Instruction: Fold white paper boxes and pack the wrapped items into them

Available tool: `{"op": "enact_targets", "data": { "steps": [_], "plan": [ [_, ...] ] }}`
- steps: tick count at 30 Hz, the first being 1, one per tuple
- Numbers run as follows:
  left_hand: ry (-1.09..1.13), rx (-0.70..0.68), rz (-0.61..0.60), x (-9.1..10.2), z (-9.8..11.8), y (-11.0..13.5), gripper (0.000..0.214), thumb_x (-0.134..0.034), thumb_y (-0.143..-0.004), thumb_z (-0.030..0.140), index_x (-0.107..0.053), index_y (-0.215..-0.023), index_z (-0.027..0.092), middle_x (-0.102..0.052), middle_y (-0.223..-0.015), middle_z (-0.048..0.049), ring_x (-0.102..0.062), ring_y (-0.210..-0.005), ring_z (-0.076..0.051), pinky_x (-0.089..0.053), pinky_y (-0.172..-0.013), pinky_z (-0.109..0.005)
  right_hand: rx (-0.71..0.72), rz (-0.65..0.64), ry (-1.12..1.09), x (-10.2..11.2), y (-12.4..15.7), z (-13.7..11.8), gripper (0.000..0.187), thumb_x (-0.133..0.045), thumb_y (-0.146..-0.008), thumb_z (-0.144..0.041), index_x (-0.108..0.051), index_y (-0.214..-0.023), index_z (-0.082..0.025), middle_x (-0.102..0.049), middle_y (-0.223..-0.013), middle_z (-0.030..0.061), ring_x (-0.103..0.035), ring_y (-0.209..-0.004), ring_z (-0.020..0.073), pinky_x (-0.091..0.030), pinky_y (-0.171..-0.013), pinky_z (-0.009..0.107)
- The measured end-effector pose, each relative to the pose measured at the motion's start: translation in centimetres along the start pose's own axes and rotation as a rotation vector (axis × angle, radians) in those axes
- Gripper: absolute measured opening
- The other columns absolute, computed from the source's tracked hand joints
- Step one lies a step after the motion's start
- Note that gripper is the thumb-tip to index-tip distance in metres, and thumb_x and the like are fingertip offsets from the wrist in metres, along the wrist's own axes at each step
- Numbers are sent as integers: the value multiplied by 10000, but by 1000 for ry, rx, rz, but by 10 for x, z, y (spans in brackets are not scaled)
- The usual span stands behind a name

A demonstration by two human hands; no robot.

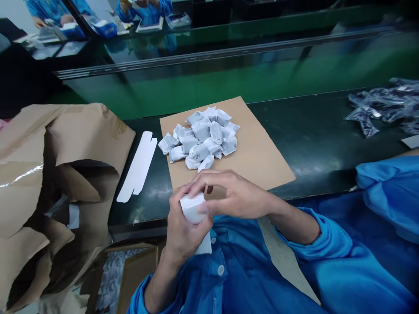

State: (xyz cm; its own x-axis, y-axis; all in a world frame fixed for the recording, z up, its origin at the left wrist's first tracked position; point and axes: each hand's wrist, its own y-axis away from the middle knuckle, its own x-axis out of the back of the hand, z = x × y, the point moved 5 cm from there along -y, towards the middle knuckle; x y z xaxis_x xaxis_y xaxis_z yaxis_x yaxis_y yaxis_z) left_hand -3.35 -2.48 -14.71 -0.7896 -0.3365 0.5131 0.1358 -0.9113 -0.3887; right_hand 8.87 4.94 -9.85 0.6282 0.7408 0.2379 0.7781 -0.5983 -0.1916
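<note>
Over bench edge (144,222), left hand (185,233) cupping white packet (190,208), right hand (232,194) gripping its top.

Flat white card blank (137,166) on dark bench (310,135), just beside heap of crumpled brown paper (65,139), which spills over bench edge at left. Clear plastic bags (376,107), dark contents, bunched at far right of bench. Below bench, open cardboard box (137,272) holding silvery sheets (113,279). Behind bench, green panel (196,89) crossed by metal rail (209,56). Along top edge, two people in blue coats (144,11) (42,8) at work; cannot tell whether direct view or reflection.
</note>
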Motion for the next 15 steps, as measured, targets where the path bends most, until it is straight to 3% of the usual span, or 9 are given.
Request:
{"op": "enact_targets", "data": {
  "steps": [2,10,15],
  "plan": [
    [-17,21,-27,0,1,-1,680,-728,-727,247,-387,-1315,216,-559,-1205,-101,-634,-1063,-240,-558,-838,-369,65,71,57,-2,2,1,225,-686,-827,-139,-661,-1042,-201,-656,-1072,40,-599,-1027,176,-475,-908,326],
    [-9,48,-79,-6,2,-1,754,-719,-718,231,-363,-1382,216,-523,-1306,-122,-596,-1158,-251,-547,-903,-377,226,192,161,-14,12,7,84,-624,-901,-191,-702,-931,-183,-701,-1016,77,-609,-973,179,-497,-873,361],
    [66,99,-40,-11,-3,5,743,-747,-692,272,-416,-1355,214,-549,-1268,-112,-605,-1125,-249,-545,-903,-376,291,375,208,-23,24,14,142,-571,-933,-216,-704,-973,-185,-708,-1112,100,-620,-968,189,-487,-861,385]
  ]
}}
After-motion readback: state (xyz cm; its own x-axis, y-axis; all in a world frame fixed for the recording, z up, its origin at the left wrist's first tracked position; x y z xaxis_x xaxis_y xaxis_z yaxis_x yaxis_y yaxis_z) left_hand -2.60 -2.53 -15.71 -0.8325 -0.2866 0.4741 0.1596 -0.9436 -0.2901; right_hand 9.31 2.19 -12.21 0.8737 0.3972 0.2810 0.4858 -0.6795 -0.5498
